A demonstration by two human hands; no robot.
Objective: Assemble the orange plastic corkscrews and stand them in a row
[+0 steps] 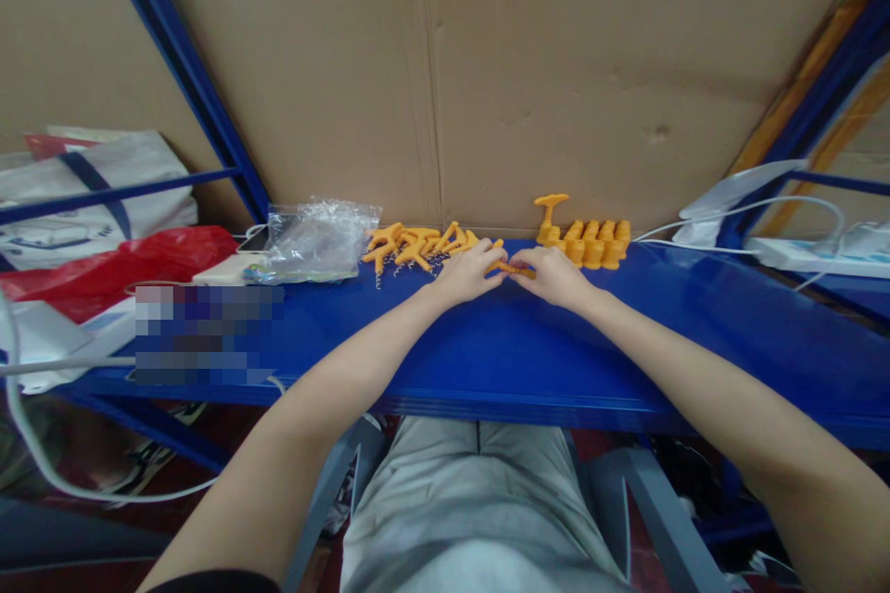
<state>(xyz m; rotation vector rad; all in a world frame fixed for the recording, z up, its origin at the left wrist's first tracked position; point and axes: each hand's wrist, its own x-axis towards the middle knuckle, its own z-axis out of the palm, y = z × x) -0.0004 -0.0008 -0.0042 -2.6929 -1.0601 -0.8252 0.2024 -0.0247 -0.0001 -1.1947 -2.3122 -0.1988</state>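
Blue worktop (445,361) backed by cardboard (312,65). Orange plastic piece (515,270), partly hidden, pinched between left hand (467,273) and right hand (554,276) over worktop; orange corkscrews (415,248) heaped beside left hand, orange bases (593,253) lined up beside right.

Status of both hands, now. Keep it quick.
Left hand: closed, fingertips holding an orange part.
Right hand: closed at that part's other end; whether it pinches a separate piece cannot be told.
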